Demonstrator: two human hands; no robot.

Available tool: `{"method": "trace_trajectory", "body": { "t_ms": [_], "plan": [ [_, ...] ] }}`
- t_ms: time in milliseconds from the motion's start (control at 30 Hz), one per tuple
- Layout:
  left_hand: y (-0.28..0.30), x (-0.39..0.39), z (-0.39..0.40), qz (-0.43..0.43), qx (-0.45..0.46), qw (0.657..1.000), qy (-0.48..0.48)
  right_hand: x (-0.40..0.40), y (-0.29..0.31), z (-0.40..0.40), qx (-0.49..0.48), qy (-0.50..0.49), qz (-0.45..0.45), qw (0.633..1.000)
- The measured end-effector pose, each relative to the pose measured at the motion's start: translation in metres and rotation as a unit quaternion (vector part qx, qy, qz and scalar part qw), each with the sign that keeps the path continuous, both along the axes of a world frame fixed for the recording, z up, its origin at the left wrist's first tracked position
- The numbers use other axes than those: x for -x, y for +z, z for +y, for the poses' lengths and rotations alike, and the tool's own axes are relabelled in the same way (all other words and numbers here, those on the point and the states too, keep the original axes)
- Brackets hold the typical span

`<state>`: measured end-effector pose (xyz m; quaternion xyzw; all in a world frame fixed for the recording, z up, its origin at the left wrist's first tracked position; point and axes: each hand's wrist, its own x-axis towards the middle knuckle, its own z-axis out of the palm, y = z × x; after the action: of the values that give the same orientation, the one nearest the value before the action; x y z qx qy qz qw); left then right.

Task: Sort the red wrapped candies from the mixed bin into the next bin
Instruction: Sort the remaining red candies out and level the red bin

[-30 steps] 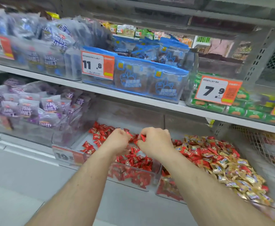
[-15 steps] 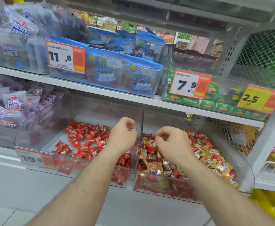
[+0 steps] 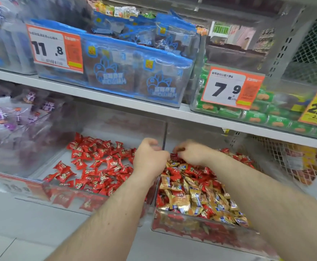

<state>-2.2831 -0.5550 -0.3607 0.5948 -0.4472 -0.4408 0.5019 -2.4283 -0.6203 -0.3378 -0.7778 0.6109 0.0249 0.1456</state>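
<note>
under right grip [image 3: 188, 152] (blurred): red candy [image 3: 174, 155]

Both hands have crossed from the red bin toward 3 o'clock: right hand [image 3: 190, 153] now picks in the mixed bin [image 3: 201, 228], left hand [image 3: 150, 157] at the divider [image 3: 164, 136].

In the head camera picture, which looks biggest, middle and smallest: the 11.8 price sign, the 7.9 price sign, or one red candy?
1. 11.8 price sign and 7.9 price sign: they look about alike, too close to rank.
2. One red candy: clearly the smallest.
</note>
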Motion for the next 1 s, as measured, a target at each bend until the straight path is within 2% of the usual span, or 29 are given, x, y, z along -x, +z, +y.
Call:
{"method": "trace_trajectory", "body": {
  "t_ms": [167,333,533,633,700,833,900,1000],
  "plan": [
    [-0.007,-0.001,-0.004,-0.016,0.011,1.000,0.006,-0.031,-0.022,-0.037,-0.087,0.022,0.076,0.993],
    [-0.003,-0.004,-0.002,-0.016,0.012,1.000,-0.011,-0.036,-0.019,-0.040,-0.182,-0.043,0.055,0.981],
    [-0.001,-0.002,-0.001,-0.031,0.014,0.999,0.000,-0.016,0.011,-0.010,-0.174,-0.075,0.034,0.981],
    [0.003,-0.001,0.001,-0.086,0.027,0.996,-0.007,0.000,0.023,0.013,-0.150,-0.057,0.060,0.985],
    [0.006,0.000,0.003,-0.153,0.036,0.987,-0.017,0.015,0.025,0.029,-0.138,-0.063,0.064,0.986],
    [0.016,0.000,0.009,-0.311,0.047,0.949,-0.019,0.044,0.025,0.056,-0.113,-0.042,0.064,0.991],
    [0.020,0.002,0.013,-0.371,0.072,0.926,-0.020,0.058,0.027,0.073,-0.065,-0.036,0.067,0.995],
    [0.028,0.010,0.020,-0.386,0.138,0.912,-0.030,0.080,0.022,0.092,0.002,-0.037,0.095,0.995]
  ]
}}
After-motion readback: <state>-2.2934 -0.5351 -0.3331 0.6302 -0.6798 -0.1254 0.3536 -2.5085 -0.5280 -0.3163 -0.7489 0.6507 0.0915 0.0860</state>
